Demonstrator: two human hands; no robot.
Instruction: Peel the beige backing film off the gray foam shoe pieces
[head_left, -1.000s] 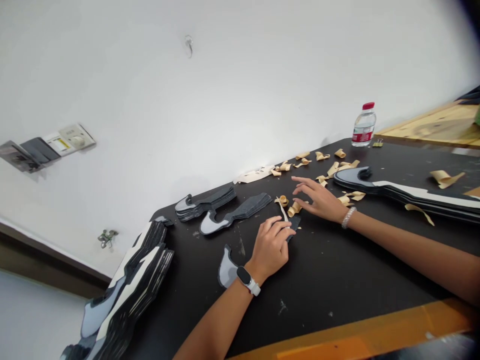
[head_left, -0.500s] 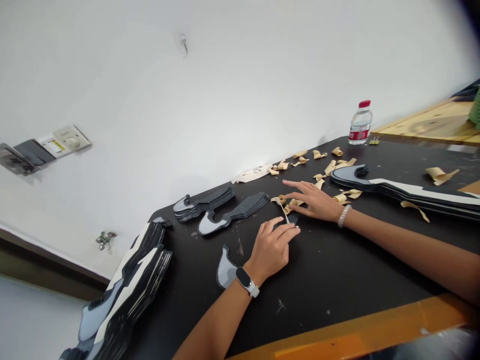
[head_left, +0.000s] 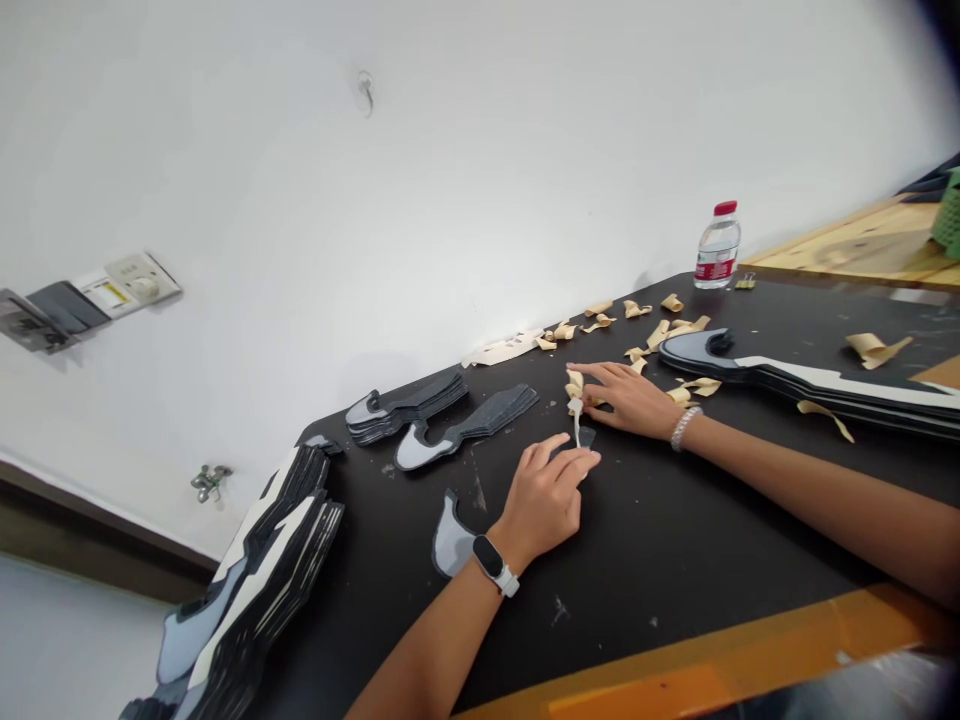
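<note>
A dark shoe-upper piece with a grey end (head_left: 450, 535) lies flat on the black table (head_left: 675, 560). My left hand (head_left: 547, 495), with a watch on its wrist, presses down on this piece with bent fingers held together. My right hand (head_left: 630, 398), wearing a bracelet, rests just beyond it and pinches a tan backing strip (head_left: 575, 395). The strip rises curled from the piece's far tip (head_left: 585, 437). Most of the piece is hidden under my left hand.
Two small stacks of like pieces (head_left: 409, 402) (head_left: 480, 418) lie behind, a tall stack (head_left: 255, 570) at the left edge, a long stack (head_left: 810, 380) on the right. Tan paper curls (head_left: 660, 325) litter the back. A water bottle (head_left: 718, 245) stands by the wall. Orange table edge (head_left: 750, 665) in front.
My right hand has drawn back toward the piece and taken the tan strip, which now stands up curled from the tip. My left hand has stayed pressed on the piece.
</note>
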